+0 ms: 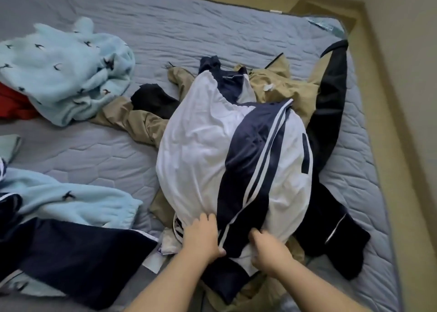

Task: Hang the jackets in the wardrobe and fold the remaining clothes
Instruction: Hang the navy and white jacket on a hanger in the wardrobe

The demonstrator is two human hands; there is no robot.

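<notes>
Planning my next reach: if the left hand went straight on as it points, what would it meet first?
The white jacket: the left hand grips its near edge and would likely ride further up it.

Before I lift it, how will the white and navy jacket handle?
Probably floppy: the white and navy jacket lies creased and billowed. Likely light and slick, judging by its thin sheen, so it may slide off the tan jacket.

A white-and-navy track jacket (201, 146) lies puffed up over a tan jacket (142, 123) and a black jacket (331, 99) on the bed (189, 28); a pale blue fleece (63, 70) sits crumpled at the left.
</notes>
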